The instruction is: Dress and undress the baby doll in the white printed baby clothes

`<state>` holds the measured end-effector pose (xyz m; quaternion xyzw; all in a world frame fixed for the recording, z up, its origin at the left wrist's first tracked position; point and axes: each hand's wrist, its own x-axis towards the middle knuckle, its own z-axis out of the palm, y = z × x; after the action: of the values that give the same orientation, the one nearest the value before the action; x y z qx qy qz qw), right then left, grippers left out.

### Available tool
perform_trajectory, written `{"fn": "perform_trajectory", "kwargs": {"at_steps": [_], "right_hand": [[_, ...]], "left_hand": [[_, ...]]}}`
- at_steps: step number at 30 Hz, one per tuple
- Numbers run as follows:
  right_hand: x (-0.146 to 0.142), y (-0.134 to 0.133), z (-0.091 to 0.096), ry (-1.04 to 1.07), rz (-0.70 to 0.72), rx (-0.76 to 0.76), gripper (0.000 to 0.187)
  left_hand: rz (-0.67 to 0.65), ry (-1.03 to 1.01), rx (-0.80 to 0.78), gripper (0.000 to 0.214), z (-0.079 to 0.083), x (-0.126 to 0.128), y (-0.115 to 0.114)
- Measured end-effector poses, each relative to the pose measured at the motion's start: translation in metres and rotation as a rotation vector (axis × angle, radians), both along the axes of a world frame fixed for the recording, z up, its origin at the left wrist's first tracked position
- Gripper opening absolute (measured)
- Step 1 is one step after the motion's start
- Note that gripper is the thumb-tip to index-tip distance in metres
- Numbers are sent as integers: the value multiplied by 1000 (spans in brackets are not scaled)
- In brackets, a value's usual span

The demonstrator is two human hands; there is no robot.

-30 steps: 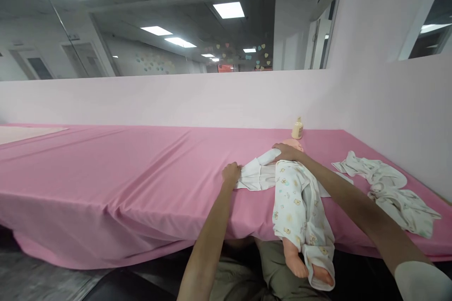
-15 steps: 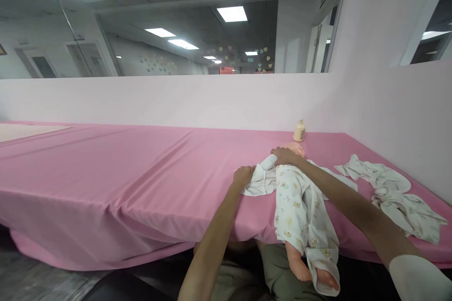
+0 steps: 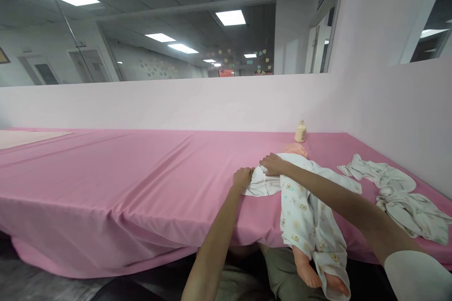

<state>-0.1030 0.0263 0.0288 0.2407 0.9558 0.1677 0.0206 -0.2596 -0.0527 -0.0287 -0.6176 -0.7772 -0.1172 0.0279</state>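
A baby doll (image 3: 310, 216) in a white printed sleepsuit lies on the pink-covered table (image 3: 141, 183), head toward the wall, bare feet hanging over the near edge. My left hand (image 3: 242, 178) is closed on the end of the doll's white sleeve (image 3: 259, 187), which is stretched out to the left. My right hand (image 3: 271, 163) rests on the same sleeve just right of it, near the doll's shoulder, fingers curled over the cloth. The doll's head (image 3: 295, 149) shows just beyond my right hand.
A small cream bottle (image 3: 300, 132) stands by the back wall. A heap of white baby clothes (image 3: 399, 195) lies at the right near the side wall. The pink cloth hangs over the table's near edge. A pale mat (image 3: 24, 137) lies far left.
My right hand has slid from the doll's shoulder leftward along the sleeve toward my left hand. My left hand has shifted slightly right and stays on the sleeve's end.
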Motion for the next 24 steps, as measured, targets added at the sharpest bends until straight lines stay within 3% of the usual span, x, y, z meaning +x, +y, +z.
{"fn": "perform_trajectory", "kwargs": {"at_steps": [5, 12, 24], "right_hand": [[10, -3, 17, 82, -84, 66, 39], [14, -5, 35, 227, -211, 54, 44], [-19, -11, 13, 197, -126, -86, 43]], "left_hand": [[67, 17, -52, 49, 4, -8, 0], [98, 16, -58, 54, 2, -9, 2], [138, 28, -74, 55, 5, -8, -2]]}}
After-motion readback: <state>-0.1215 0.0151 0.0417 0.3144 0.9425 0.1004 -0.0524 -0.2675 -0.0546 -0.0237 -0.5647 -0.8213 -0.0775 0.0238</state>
